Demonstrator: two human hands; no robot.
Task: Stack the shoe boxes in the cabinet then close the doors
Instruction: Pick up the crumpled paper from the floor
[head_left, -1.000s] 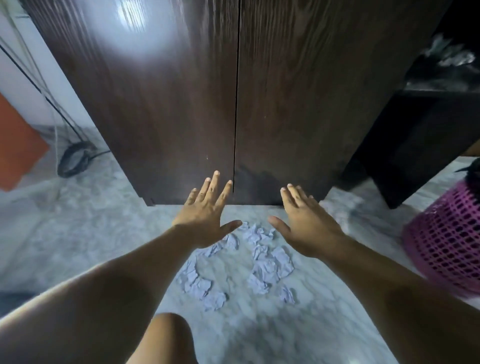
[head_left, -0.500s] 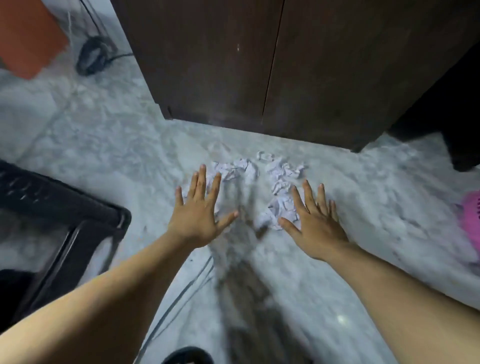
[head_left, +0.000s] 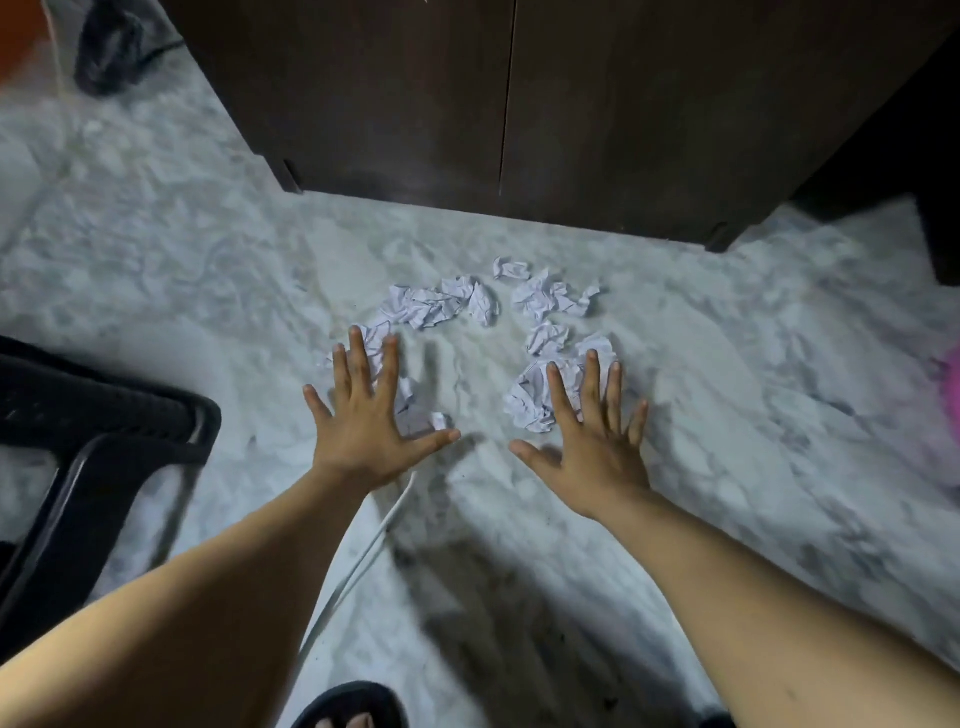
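1. Cabinet (head_left: 571, 104) sits at top centre on the marble floor (head_left: 182, 260). Dark wood grain, both doors shut, thin vertical seam between them running down the middle.
2. Shoe boxes: none visible outside the cabinet; with the doors shut, its inside cannot be seen.
3. Left hand (head_left: 363, 421): palm down, fingers spread wide, thumb out to the right. Holds nothing. It hangs over the near-left part of the paper scatter; contact with the floor cannot be told.
4. Right hand (head_left: 592, 441): same pose, flat and splayed, thumb pointing left toward the other thumb. Holds nothing. Fingertips overlap the nearest wad of paper in the view.
5. Both forearms are bare and reach in from the bottom corners. The hands are near each other but apart, thumbs not touching.
6. Crumpled paper pieces (head_left: 540, 301): a loose cluster of white balls with faint ruled lines, on the floor between the hands and the cabinet base, clear of the doors.
7. Black plastic chair (head_left: 93, 431) at the left edge, partly cut off.
8. White cable (head_left: 363, 561) runs along the floor, passing under the left wrist.
9. Black sandal (head_left: 353, 706) with toes showing at the bottom edge.
10. Pink basket (head_left: 953, 389): only a blurred sliver at the right edge.
11. Coiled dark cable (head_left: 109, 47) lies on the floor at top left, beside the cabinet.
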